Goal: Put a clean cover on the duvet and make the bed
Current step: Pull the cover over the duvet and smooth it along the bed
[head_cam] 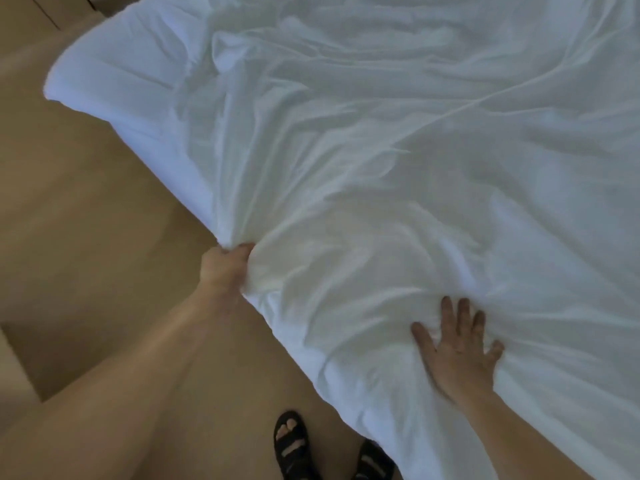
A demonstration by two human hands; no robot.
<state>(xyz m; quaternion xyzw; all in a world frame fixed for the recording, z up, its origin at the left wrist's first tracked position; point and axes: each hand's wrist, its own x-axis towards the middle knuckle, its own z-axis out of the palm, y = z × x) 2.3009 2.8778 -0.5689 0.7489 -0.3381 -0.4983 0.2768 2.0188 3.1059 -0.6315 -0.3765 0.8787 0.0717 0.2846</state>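
A white duvet in its cover (398, 161) lies rumpled across the bed and fills most of the view. Its far corner (86, 77) hangs over the bed's edge at the upper left. My left hand (227, 268) grips a bunched fold of the cover at the near side edge, fingers curled into the cloth. My right hand (457, 348) presses flat on top of the duvet near the same edge, fingers spread and straight. Creases fan out from both hands. The mattress and any pillows are hidden under the cloth.
A tan wooden floor (86, 220) runs along the left side of the bed. My feet in black sandals (294, 445) stand at the bottom, close to the hanging edge. A pale furniture edge (14, 368) shows at the lower left.
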